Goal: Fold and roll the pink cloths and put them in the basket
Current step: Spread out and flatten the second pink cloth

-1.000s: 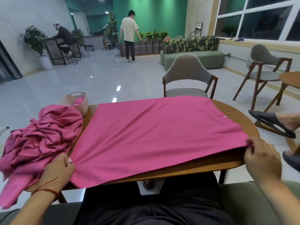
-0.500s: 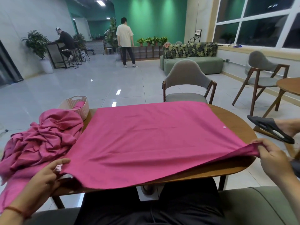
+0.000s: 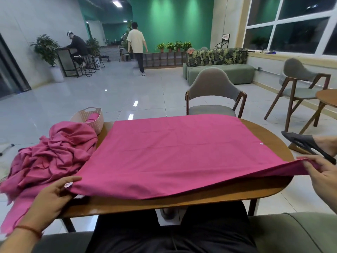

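A heap of pink cloths [image 3: 52, 154] lies on the left end of the table [image 3: 269, 137]. Just behind it stands the basket [image 3: 95, 124], with one rolled cloth [image 3: 91, 118] inside. The left hand [image 3: 52, 196] pinches the near left corner of the big pink cloth [image 3: 173, 152], which lies flat across the table. The right hand [image 3: 321, 177] pinches the near right corner and holds it up off the table.

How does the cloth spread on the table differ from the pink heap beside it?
The spread cloth lies flat and smooth on the table; the heap is crumpled. The left hand and right hand pinch the spread cloth's near corners; neither holds the heap. Both are pink.
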`<control>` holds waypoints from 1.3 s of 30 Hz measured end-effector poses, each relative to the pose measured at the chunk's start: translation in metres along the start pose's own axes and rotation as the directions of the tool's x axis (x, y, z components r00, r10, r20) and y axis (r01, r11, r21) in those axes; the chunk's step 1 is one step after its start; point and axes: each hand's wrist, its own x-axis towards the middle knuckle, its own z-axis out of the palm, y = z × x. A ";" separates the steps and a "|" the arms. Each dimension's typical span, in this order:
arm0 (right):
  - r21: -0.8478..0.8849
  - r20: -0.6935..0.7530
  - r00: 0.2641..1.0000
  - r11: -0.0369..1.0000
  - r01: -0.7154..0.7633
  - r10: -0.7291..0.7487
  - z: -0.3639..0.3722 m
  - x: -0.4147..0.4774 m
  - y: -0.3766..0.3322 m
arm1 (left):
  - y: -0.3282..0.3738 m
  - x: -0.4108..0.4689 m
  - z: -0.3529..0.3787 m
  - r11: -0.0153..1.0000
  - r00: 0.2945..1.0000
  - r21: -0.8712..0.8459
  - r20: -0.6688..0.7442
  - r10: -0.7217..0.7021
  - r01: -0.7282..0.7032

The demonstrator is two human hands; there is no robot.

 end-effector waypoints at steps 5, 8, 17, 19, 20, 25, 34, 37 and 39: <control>0.141 -0.024 0.994 0.985 -0.100 0.104 0.006 -0.002 -0.018 | 0.007 0.004 0.003 0.995 0.996 0.095 -0.088 0.023 -0.015; 0.164 -0.070 0.984 0.975 -0.151 0.164 0.009 -0.003 -0.029 | 0.010 0.008 0.007 0.999 0.990 0.041 -0.138 0.018 -0.012; 0.089 -0.013 0.995 0.992 -0.094 0.096 0.005 0.000 -0.054 | 0.035 0.017 0.021 0.987 0.973 0.004 -0.166 0.161 -0.162; 0.031 -0.010 0.997 0.997 -0.075 0.075 0.009 -0.001 -0.060 | 0.047 0.021 0.033 0.989 0.954 -0.049 -0.274 0.120 -0.139; -0.013 -0.004 0.998 0.998 -0.066 0.066 0.009 0.001 -0.060 | 0.045 0.026 0.036 0.991 0.943 -0.063 -0.319 0.094 -0.120; -0.112 -0.039 0.996 0.991 -0.078 0.074 0.019 0.025 -0.045 | 0.026 0.044 0.038 0.910 0.969 -0.413 -0.236 -0.077 -0.029; -0.282 0.253 0.940 0.947 -0.153 0.227 0.017 0.036 -0.053 | 0.019 0.042 0.036 0.989 0.992 -0.145 0.111 0.059 -0.043; -0.192 0.325 0.911 0.961 -0.200 0.255 0.006 0.038 -0.049 | 0.026 0.038 0.032 1.000 1.000 -0.011 0.014 0.025 -0.025; -0.090 0.345 0.900 0.963 -0.252 0.268 -0.001 0.032 -0.052 | 0.028 0.038 0.030 0.998 1.000 0.062 -0.030 -0.001 0.003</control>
